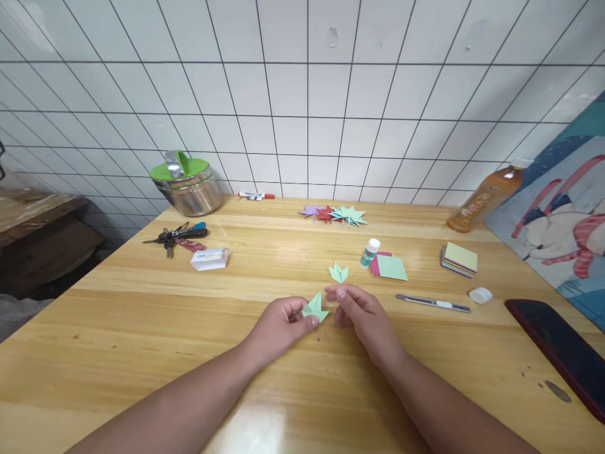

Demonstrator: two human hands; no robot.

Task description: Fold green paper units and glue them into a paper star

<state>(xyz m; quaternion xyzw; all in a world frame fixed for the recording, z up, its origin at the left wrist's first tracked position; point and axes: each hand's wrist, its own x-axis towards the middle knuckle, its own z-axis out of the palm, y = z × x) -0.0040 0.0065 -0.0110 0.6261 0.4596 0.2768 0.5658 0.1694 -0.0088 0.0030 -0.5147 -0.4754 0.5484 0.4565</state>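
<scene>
My left hand (287, 325) pinches a folded light-green paper piece (315, 308) between thumb and fingers, its points facing up and right. Just to the right hovers my right hand (362, 315), its fingers curved and apart from the paper, with nothing visible in them. A second folded green paper piece (339, 272) lies on the table beyond my right fingertips. Behind it stands an uncapped-looking glue stick (370, 253), next to flat green and pink paper squares (392, 267).
Finished paper stars (350, 215) lie near the wall. On the right are a utility knife (433, 303), white cap (481, 295), paper stack (459, 259), phone (558, 353) and drink bottle (486, 197). On the left are keys (177, 237), a small box (210, 259) and a metal pot (191, 189).
</scene>
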